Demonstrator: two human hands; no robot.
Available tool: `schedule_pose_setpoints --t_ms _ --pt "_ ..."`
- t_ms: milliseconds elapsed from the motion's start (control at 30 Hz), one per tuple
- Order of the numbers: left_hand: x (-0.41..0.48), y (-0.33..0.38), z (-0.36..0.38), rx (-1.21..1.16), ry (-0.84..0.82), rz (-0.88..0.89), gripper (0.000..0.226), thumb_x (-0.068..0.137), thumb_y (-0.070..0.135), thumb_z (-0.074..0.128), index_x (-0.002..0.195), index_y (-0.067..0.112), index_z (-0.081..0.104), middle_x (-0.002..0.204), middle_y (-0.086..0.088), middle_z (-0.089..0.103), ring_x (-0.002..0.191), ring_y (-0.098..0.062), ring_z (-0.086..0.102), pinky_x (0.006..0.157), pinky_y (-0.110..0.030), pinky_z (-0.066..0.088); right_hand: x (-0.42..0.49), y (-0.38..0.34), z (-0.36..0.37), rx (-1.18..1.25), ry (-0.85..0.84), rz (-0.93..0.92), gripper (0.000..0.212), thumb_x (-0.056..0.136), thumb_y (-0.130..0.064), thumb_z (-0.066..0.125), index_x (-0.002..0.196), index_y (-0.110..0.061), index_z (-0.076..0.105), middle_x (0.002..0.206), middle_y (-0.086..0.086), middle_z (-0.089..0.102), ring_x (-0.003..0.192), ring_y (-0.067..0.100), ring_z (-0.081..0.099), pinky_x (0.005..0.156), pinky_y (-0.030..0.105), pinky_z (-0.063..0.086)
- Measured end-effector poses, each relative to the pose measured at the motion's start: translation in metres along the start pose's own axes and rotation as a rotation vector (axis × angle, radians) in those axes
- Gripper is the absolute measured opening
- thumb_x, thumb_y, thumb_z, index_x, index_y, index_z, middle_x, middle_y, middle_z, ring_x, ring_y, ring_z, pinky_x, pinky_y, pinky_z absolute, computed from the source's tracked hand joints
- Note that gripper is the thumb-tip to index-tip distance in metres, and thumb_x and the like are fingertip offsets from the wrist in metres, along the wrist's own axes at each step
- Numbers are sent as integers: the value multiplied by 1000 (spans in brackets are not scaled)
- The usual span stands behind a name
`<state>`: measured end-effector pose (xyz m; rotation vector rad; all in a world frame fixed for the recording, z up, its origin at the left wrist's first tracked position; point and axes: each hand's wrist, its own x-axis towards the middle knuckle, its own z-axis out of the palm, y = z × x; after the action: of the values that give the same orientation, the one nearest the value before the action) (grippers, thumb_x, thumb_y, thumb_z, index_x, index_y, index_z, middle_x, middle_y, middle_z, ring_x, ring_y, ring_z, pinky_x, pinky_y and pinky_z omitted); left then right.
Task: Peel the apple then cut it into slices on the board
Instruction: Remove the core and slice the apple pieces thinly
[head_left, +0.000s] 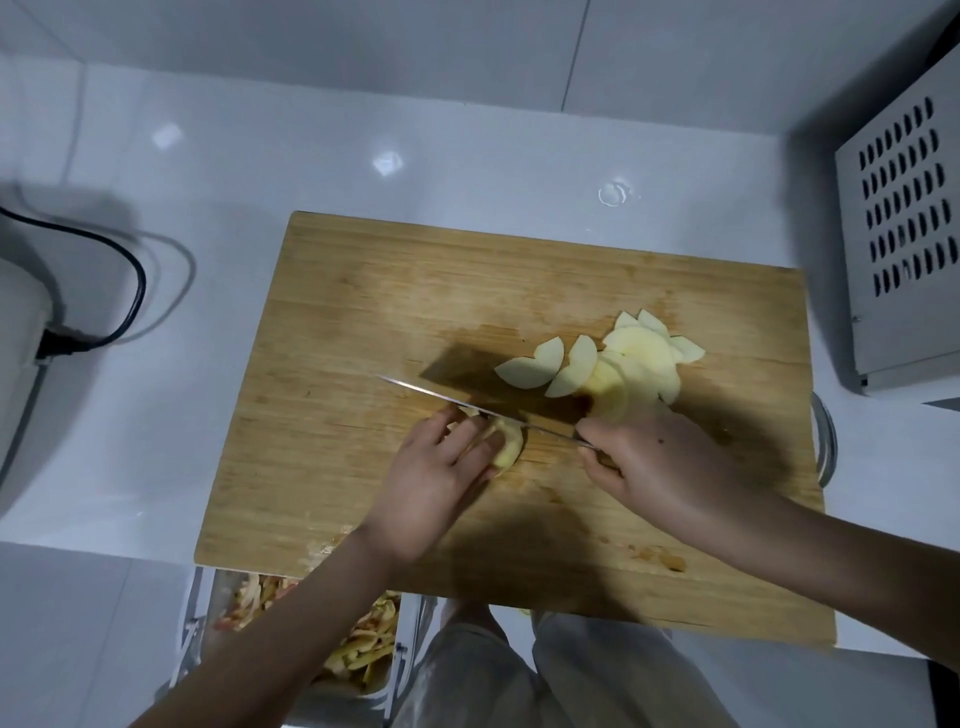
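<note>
A wooden cutting board (363, 291) lies on the white counter. My left hand (436, 478) holds a peeled apple piece (509, 441) down on the board with curled fingers. My right hand (654, 462) grips the handle of a knife (441, 396), whose blade runs left across the top of the apple piece, beside my left fingertips. A pile of pale cut apple slices (618, 364) lies on the board, up and to the right of the blade. The knife's handle is hidden inside my right hand.
A bin with apple peels (363, 639) stands below the board's near edge. A grey vented appliance (904, 234) is at the right. A white appliance with a black cable (130, 280) is at the left. Crumbs of peel (660, 558) lie near the board's front.
</note>
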<state>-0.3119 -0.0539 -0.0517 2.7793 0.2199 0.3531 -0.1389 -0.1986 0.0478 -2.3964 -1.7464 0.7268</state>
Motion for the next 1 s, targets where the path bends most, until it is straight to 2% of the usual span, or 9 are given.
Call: schedule_pose_setpoints --t_ms 67,167,267,400,467,600,700,833,1000 --pt "-1 1 0 6 -9 -2 32 89 26 54 118 12 59 120 -12 62 107 -35 58 82 -44 53 -3 1 1 -29 -5 -1 15 94 -24 47 85 -21 58 64 -4 58 53 12 55 47 26 43" --pt "-1 2 1 19 -11 -3 32 89 25 54 118 12 60 120 -11 62 109 -32 56 84 -42 52 -3 4 4 -42 19 -21 13 92 -21 52 82 -18 59 57 -5 55 47 11 52 41 24 37" --pt "-2 2 1 25 -11 -14 32 89 26 54 116 12 61 120 -11 62 109 -33 56 85 -43 53 5 6 10 -61 -25 -26 18 96 -23 41 90 -17 57 68 -2 59 58 15 57 52 29 45" --pt "-2 1 2 13 -31 -28 32 89 27 53 115 12 63 119 -12 63 109 -36 58 84 -45 53 25 7 23 -43 -25 -17 22 98 -21 39 100 -14 59 72 -1 60 61 17 57 46 22 31" --pt "-4 0 2 17 -32 -32 33 89 27 52 116 12 61 119 -13 63 110 -36 57 84 -46 53 26 8 27 -23 -25 -2 20 97 -23 40 96 -14 59 68 -4 56 58 14 54 43 17 26" --pt "-3 5 0 27 3 -43 35 89 28 48 116 11 64 117 -14 64 113 -29 48 86 -43 53 9 10 20 41 40 38 17 94 -24 47 82 -17 57 62 -6 57 52 9 53 45 17 33" --pt "-3 5 0 25 23 -22 34 89 27 48 115 10 64 117 -13 64 113 -28 48 87 -42 51 -6 7 13 18 71 9 15 89 -21 54 75 -18 59 54 -7 53 44 7 49 41 15 28" --pt "-3 4 3 -1 30 -9 32 89 25 52 115 9 62 119 -12 62 112 -29 51 86 -41 51 -9 7 12 -32 56 0 11 85 -18 58 75 -18 61 49 -9 50 38 7 45 38 14 23" --pt "-4 4 4 6 30 -9 33 88 25 53 119 13 55 119 -11 63 110 -31 55 87 -42 52 7 8 22 -61 43 -17 13 92 -20 51 85 -15 60 58 -7 50 48 13 49 40 16 22"
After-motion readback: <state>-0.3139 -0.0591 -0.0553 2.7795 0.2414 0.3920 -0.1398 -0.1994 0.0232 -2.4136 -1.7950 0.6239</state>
